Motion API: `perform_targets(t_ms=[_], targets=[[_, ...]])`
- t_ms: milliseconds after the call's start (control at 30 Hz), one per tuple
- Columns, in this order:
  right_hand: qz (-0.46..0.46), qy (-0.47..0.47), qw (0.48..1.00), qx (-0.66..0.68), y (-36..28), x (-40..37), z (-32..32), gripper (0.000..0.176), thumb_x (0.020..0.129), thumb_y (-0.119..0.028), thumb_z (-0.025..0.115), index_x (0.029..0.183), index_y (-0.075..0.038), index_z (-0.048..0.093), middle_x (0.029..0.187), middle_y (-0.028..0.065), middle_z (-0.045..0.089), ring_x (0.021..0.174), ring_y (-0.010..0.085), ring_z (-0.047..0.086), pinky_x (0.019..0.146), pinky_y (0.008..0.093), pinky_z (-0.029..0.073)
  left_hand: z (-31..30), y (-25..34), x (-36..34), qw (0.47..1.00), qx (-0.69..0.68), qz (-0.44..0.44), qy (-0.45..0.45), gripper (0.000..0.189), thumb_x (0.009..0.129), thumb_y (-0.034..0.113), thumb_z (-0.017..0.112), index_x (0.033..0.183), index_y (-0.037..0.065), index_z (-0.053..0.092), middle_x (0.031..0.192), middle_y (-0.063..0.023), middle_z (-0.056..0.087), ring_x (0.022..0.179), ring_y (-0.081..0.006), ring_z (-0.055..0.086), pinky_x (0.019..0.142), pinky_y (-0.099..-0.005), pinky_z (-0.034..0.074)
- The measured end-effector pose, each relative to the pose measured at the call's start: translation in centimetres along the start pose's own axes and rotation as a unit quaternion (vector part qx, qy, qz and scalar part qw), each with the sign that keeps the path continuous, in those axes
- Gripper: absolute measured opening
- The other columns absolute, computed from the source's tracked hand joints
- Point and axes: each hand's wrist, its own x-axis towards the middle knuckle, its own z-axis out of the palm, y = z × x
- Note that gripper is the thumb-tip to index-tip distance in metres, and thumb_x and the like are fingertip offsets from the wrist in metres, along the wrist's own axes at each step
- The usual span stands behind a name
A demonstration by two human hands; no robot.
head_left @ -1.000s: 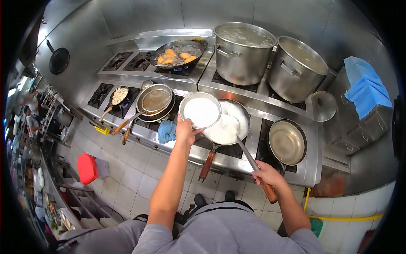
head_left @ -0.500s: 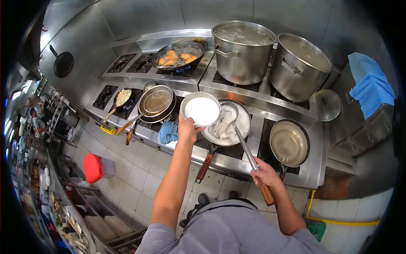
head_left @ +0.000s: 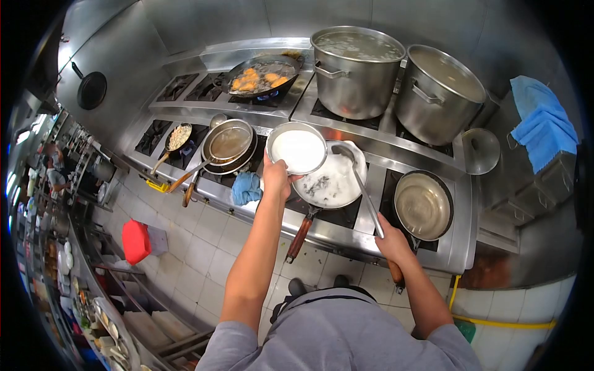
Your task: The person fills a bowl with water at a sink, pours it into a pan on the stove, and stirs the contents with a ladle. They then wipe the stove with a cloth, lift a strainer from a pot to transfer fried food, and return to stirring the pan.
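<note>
A round metal bowl [head_left: 325,154] of white liquid [head_left: 298,150] is in my left hand [head_left: 276,179], fingers around its near left side. Below and to the right of the bowl sits a frying pan [head_left: 300,238] with a wooden handle, coated inside with a white, foamy liquid [head_left: 337,190]. Dark patches show through the white. My right hand [head_left: 394,242] is closed around a long metal ladle [head_left: 367,199] with a wooden grip. The ladle's head rests near the pan's far side.
Two large stockpots [head_left: 357,86] stand behind. A wok [head_left: 272,67] with orange pieces in bubbling oil is at the back left. A strainer over a pan [head_left: 232,145], a blue cloth [head_left: 246,188] and a small pan [head_left: 180,137] lie left; another pan [head_left: 423,207] stands right.
The ladle head has moved toward the far side of the pan, with its shaft now steeper. White covers the pan bottom differently, with new dark patches. The bowl has shifted slightly up and right.
</note>
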Motion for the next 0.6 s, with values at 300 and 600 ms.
perform_targets(t_ms=[300, 600], targets=[[0.189, -0.285, 0.769, 0.54, -3.7, -2.1, -1.4, 0.061, 0.093, -0.006, 0.055, 0.15, -0.009, 0.035, 0.073, 0.0024, 0.055, 0.051, 0.0109, 0.054, 0.046, 0.0253, 0.043, 0.0, 0.1, -0.3, 0.999, -0.031, 0.018, -0.008, 0.079, 0.079, -0.006, 0.035, 0.152, 0.022, 0.02, 0.133, -0.0165, 0.053, 0.098, -0.0318, 0.069, 0.055, -0.0388, 0.062], [0.152, -0.263, 0.744, 0.596, -4.7, -3.2, -1.7, 0.069, 0.091, -0.005, 0.056, 0.154, -0.009, 0.027, 0.074, 0.0033, 0.056, 0.051, 0.0116, 0.054, 0.046, 0.0262, 0.045, -0.4, 0.0, 0.0, 0.999, -0.045, 0.012, -0.008, 0.085, 0.077, -0.004, 0.038, 0.154, 0.026, 0.018, 0.136, -0.0143, 0.049, 0.102, -0.0321, 0.065, 0.061, -0.0432, 0.06]])
